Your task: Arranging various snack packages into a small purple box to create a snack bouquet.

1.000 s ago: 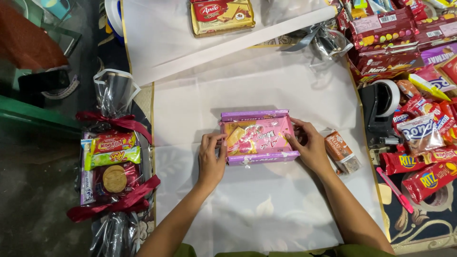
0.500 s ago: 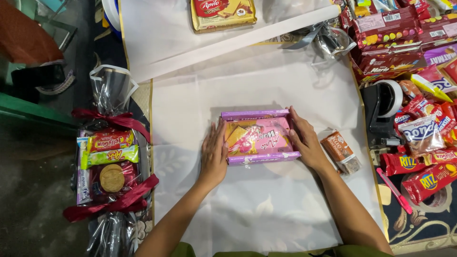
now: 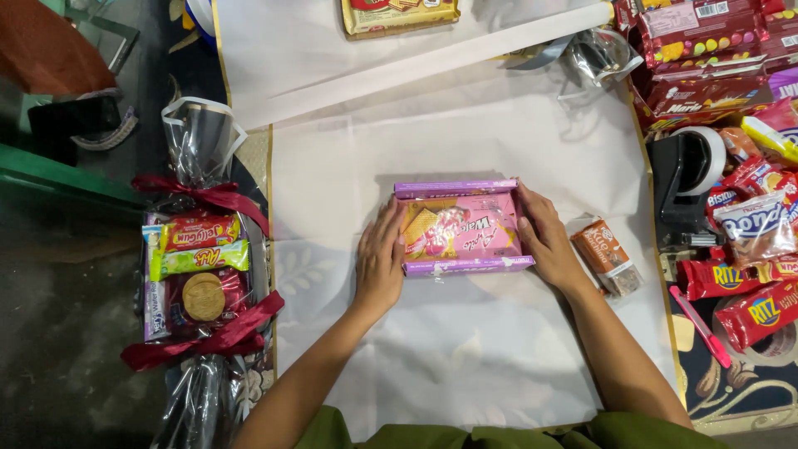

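Two purple bar-shaped packets [image 3: 455, 189] flank a pink wafer packet [image 3: 462, 228], one along its far edge and one along its near edge, and together they form the small bundle we press between our hands near the middle of the white wrapping paper sheet [image 3: 465, 366]. Our left hand [image 3: 380, 264] lies flat and open against the bundle's left end, our right hand [image 3: 547, 241] open against its right end, seemingly to keep the three packets squared up. Just right lies a brown snack packet [image 3: 605, 254]; farther right stand a black tape dispenser [image 3: 683, 179] and red biscuit packs [image 3: 752, 312], while a cellophane-wrapped hamper with red ribbon [image 3: 199, 274] sits to the left.
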